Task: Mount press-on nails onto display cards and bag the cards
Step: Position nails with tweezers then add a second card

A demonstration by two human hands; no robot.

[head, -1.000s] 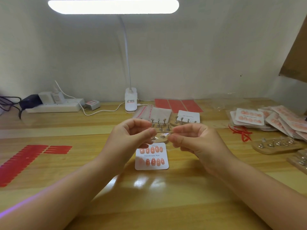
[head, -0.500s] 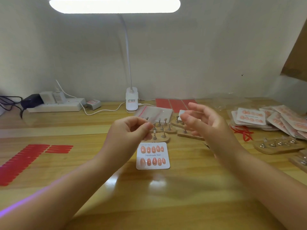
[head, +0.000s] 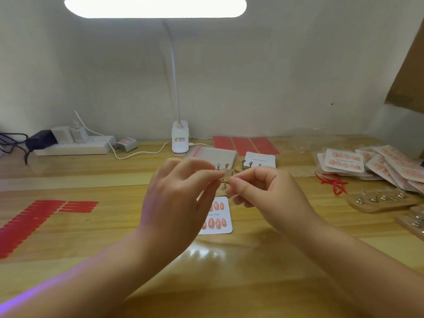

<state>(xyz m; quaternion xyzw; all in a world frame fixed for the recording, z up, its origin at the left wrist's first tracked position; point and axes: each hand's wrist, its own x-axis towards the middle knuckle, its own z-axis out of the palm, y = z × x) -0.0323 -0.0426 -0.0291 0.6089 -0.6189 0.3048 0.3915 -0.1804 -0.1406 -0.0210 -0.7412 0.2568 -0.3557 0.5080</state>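
A white display card (head: 224, 226) with two rows of pink press-on nails lies flat on the wooden table, its left part hidden behind my left hand (head: 174, 198). Both hands hover just above it with their fingertips meeting. My left thumb and forefinger pinch a small pale piece (head: 227, 173), too small to identify. My right hand (head: 263, 191) pinches the same piece from the other side, its other fingers curled.
Behind my hands are wooden nail stands with metal pegs (head: 226, 166), a clear zip bag (head: 215, 154), a blank card (head: 260, 158) and red sheets (head: 245, 144). Bagged cards (head: 371, 164) and more stands (head: 380, 200) are on the right. Red strips (head: 27, 221) are on the left, with a lamp base (head: 180, 143) behind.
My right hand opened and swung out to the back right, then came back and pinches at my left fingertips again. My left hand stayed put.
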